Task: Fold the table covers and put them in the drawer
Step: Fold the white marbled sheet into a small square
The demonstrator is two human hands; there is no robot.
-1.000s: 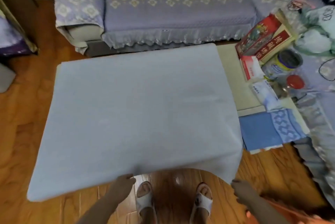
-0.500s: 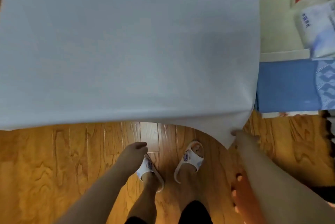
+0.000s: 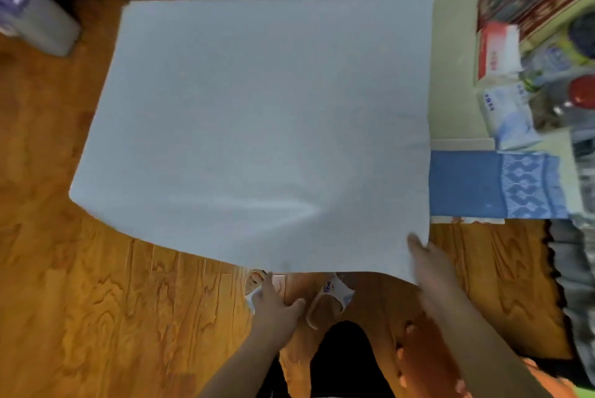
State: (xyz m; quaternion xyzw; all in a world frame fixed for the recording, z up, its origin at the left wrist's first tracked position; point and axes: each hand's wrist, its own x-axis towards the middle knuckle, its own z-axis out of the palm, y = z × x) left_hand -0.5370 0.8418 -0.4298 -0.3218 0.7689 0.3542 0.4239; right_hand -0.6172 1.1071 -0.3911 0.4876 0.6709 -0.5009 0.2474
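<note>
Pale grey table cover [image 3: 257,127] spread wide over the surface, near edge overhanging. Right hand [image 3: 425,256] pinching near-right corner, blurred. Left hand [image 3: 273,304] below near edge, fingers relaxed, holding nothing. Folded blue cover [image 3: 463,185] just right.

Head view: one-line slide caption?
Right hand grips the grey cover's near corner; left hand is open below its edge, off the cloth.

Right hand [image 3: 425,256] holds the grey cover's [image 3: 257,127] near corner; left hand [image 3: 273,304] free

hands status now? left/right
Left hand: open, fingers spread, holding nothing.
Right hand: at the corner of the grey table cover; blurred, grip cannot be told.
</note>
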